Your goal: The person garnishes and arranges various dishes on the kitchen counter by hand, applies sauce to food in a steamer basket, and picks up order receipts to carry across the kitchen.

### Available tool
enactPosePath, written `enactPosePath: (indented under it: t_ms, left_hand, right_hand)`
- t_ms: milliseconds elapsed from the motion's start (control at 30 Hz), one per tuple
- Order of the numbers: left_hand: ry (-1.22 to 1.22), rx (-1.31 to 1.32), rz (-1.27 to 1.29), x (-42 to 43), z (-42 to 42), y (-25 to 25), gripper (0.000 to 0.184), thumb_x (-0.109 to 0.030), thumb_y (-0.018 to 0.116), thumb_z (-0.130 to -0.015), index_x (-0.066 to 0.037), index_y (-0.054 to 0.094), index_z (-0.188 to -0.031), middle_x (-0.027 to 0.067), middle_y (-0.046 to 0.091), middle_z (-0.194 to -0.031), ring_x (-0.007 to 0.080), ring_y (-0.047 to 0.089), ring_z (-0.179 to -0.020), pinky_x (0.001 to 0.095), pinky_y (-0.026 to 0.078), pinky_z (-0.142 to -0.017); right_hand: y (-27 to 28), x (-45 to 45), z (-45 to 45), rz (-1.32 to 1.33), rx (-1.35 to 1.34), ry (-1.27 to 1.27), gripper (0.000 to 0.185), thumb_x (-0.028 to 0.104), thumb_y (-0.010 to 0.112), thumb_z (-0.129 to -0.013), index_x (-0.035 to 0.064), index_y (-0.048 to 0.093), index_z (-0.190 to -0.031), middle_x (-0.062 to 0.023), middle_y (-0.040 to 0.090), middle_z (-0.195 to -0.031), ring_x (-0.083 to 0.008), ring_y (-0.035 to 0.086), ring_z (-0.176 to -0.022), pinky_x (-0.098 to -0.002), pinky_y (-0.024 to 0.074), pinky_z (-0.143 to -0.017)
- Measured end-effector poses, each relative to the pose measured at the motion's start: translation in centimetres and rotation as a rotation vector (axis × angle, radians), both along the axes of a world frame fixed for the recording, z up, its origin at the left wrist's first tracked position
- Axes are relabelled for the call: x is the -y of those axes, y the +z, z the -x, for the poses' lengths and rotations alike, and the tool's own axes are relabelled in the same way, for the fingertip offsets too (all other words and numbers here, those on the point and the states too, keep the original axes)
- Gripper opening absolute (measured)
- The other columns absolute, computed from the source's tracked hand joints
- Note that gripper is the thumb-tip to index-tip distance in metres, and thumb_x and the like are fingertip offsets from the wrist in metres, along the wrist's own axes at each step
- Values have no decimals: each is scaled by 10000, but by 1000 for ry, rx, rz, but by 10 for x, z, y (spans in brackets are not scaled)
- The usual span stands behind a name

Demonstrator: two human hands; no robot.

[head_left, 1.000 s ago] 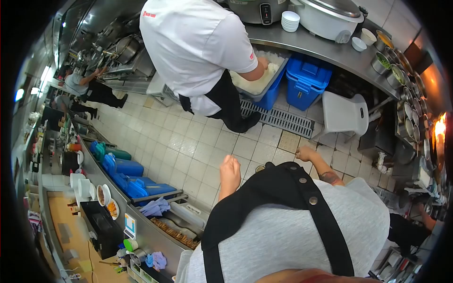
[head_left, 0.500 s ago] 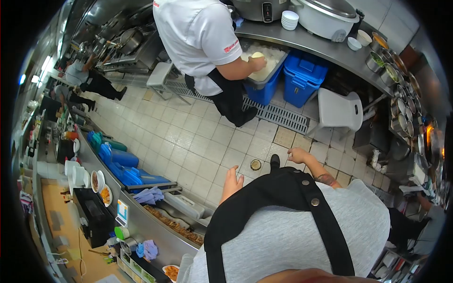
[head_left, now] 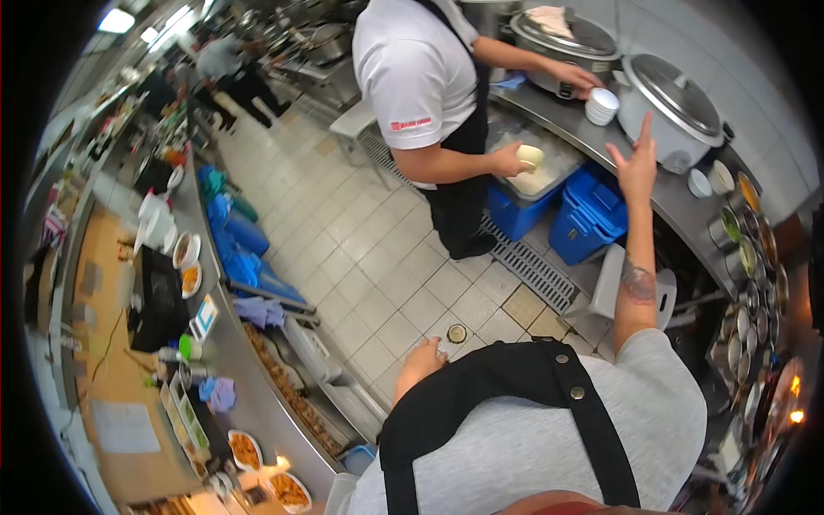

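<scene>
My right hand [head_left: 637, 167] is raised on an outstretched arm at the right, thumb and index finger spread, holding nothing. It appears in front of the white rice cooker [head_left: 669, 107], near a stack of small white bowls [head_left: 602, 107]; I cannot tell whether it touches anything. Low in front of my apron, my left hand [head_left: 421, 362] hangs with loosely bent fingers, and nothing shows in it. A co-worker in a white shirt reaches one hand [head_left: 577, 77] to the stacked bowls. The co-worker's other hand [head_left: 508, 160] holds a pale yellow bowl [head_left: 530, 157] over a tub of white contents [head_left: 549, 137].
Blue bins [head_left: 588, 215] stand under the steel counter, beside a white plastic chair [head_left: 605, 287]. Metal pots [head_left: 742, 335] and flames [head_left: 796, 386] are at the right. A steel counter [head_left: 257, 412] with plates of food runs along the left. A floor grate [head_left: 532, 270] crosses the tiles.
My right hand has risen and stretched forward toward the counter. My left hand's fingers have bent. The co-worker's one hand now shows at the bowl stack. The view has shifted.
</scene>
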State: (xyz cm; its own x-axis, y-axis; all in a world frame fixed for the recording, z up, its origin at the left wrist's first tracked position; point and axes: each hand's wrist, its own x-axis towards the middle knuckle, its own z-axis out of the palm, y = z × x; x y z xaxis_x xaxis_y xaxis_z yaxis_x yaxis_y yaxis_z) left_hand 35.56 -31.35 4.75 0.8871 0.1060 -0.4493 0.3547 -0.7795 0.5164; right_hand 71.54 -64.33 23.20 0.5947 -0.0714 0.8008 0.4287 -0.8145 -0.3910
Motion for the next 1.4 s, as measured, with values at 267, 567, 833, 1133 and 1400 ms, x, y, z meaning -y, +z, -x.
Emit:
enactPosePath:
  t_ms: [267, 567, 833, 1133, 1400]
  left_hand:
    - [336, -54, -33, 32, 64, -29, 429, -262, 581, -804, -53, 489, -1167, 195, 547, -1097, 368, 560, -982, 489, 458, -811]
    - [777, -110, 52, 14, 186, -34, 337, -255, 563, -798, -17, 546, -1036, 192, 562, -1071, 353, 576, -968, 476, 474, -779]
    - [1060, 87, -38, -49, 320, -41, 398, -281, 569, -798, 17, 533, -1059, 216, 563, -1063, 370, 557, -981, 446, 461, -820]
    - [1730, 763, 221, -170, 382, -14, 416, -278, 511, -892, 36, 506, -1166, 211, 597, -1087, 279, 567, -1047, 361, 426, -907]
    - [1939, 759, 101, -176, 420, -50, 330, -227, 426, -913, 12, 616, -789, 75, 634, -760, 157, 579, -727, 305, 454, -696]
  right_hand:
    - [-103, -51, -36, 150, -819, 400, 606, 544, 480, -844, 3, 605, -600, -97, 582, -545, -196, 570, -559, -353, 439, -587]
    - [-249, -307, 177, 932, -1190, 1209, 541, 495, 539, -825, 12, 691, -636, -68, 537, -457, -149, 529, -452, -302, 431, -505]
    - [-225, -510, 320, 1063, -945, 1500, 502, 467, 549, -829, 0, 690, -712, -89, 572, -491, -150, 570, -500, -302, 446, -521]
    - [-213, -650, 491, 1216, -842, 1943, 451, 421, 563, -834, -17, 669, -814, -95, 618, -590, -158, 586, -529, -302, 457, -526]
    - [-208, -823, 563, 895, -443, 2190, 290, 293, 657, -767, 8, 673, -816, -164, 630, -676, -265, 611, -608, -357, 469, -587]
